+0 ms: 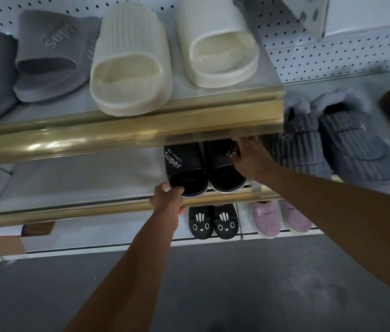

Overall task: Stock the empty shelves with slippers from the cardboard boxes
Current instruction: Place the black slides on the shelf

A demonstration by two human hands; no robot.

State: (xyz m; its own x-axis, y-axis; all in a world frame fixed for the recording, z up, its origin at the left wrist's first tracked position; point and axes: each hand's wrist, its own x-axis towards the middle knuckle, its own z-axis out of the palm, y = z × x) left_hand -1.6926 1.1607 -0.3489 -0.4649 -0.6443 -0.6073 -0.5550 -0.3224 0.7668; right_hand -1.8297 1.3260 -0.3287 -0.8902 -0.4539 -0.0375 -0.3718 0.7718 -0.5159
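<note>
Black pair on middle shelf, near its right end. Left hand pinches heel of left slipper; right hand lies on right slipper, grip hidden, cannot tell. Best: square heels flush with gold rail, soles flat, pair touching.

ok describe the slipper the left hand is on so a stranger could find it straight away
Find the middle shelf, under the shelf with the cream slides. A black pair sits there; the left hand holds the heel of the left-side black slide. Its strap reads "Super" in plain white, unhidden, unlike its mate under the right hand.
</note>
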